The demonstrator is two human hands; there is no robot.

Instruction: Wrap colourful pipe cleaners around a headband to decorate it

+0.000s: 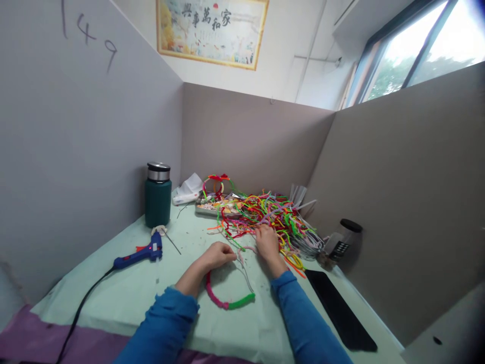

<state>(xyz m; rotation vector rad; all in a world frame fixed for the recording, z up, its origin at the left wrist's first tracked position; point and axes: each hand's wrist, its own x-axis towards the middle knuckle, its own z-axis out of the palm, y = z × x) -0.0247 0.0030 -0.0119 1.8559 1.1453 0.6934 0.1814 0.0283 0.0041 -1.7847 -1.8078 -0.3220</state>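
On your sheet-covered table (235,331), the half-wrapped curved wire (225,305) sits before the tangled fuzzy-stem heap (273,212), right of the pistol-shaped plastic glue gun (140,255).

1. a hoop (223,304), roughly round, partly wrapped and partly bare; its top left is hidden.
2. taking the hoop as a clock face: fuzzy deep-pink wrapping (212,293) covers it from about ten down to six, thick and even.
3. fuzzy green wrapping (241,302) meets the pink at six and curves up to four, where it ends.
4. thin grey bare wire (247,277) runs from four up towards one.
5. a tangle of fuzzy stems (275,210), in red, green, yellow, orange, pink and lilac, lies heaped at the hoop's one o'clock, loose strands trailing towards its own seven.
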